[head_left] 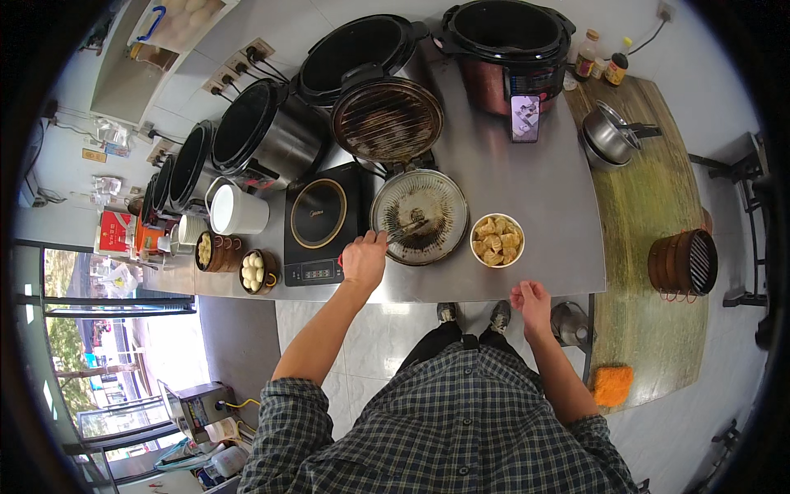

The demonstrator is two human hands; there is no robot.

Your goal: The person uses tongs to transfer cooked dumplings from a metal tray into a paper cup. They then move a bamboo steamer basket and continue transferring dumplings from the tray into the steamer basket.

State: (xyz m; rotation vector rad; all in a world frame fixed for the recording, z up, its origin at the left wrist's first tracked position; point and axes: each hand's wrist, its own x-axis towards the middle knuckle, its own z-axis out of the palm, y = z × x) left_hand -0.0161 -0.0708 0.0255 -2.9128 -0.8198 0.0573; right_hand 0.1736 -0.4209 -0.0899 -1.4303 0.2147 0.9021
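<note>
My left hand (364,258) is closed round a brush, a bit of its red handle showing beside the fist. The brush's dark head (415,226) reaches over the round lower plate of an open electric griddle (440,202), whose ridged surface carries dark brown marks. The griddle's ribbed lid (387,120) stands tipped back behind it. Right of the griddle sits a round white tub (497,263) filled with golden-brown pieces of food. My right hand (532,304) hangs by the counter's front edge with its fingers curled in, nothing visible in them.
Left of the griddle lies a black induction cooker (319,216), with a white bucket (234,209) and a small steamer of white buns (253,270) beyond. Large cookers (262,136) line the back. A propped phone (525,119) stands ahead; a wooden table (650,214) adjoins on the right.
</note>
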